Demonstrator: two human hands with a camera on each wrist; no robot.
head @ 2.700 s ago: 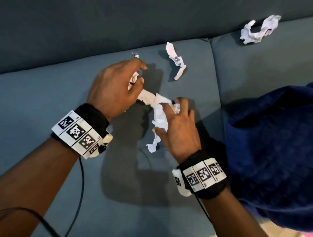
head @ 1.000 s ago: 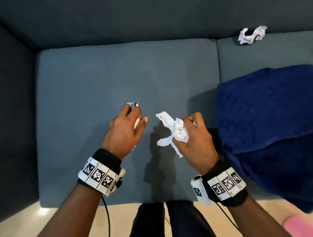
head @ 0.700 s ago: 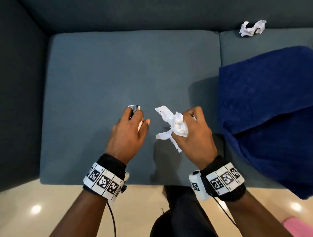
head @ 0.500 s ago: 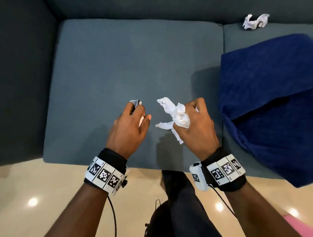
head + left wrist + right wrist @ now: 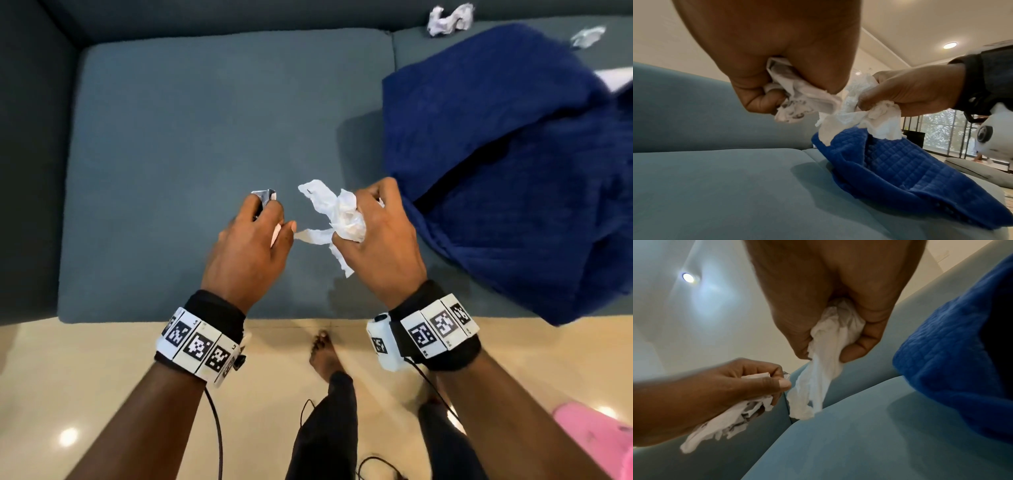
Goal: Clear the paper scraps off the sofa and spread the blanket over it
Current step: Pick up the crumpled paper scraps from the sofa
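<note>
Here, the left hand [image 5: 251, 246] is clenching printed scraps [image 5: 795, 100], writing unreadable; the right hand [image 5: 380, 240] is gripping white scraps [image 5: 337, 216]. Right of its fingers [image 5: 383, 193], the blanket [image 5: 513, 164] is lying bunched on the sofa [image 5: 205, 130].

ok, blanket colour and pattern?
The blanket is deep blue with a small quilted diamond grid, clearest in the left wrist view.

pink object [image 5: 596, 440], glossy beige floor [image 5: 102, 377]

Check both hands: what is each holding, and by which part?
Left hand grips a printed paper scrap bunched in its fist, ends sticking out. Right hand grips white crumpled paper by its wadded middle, strips hanging free.
</note>
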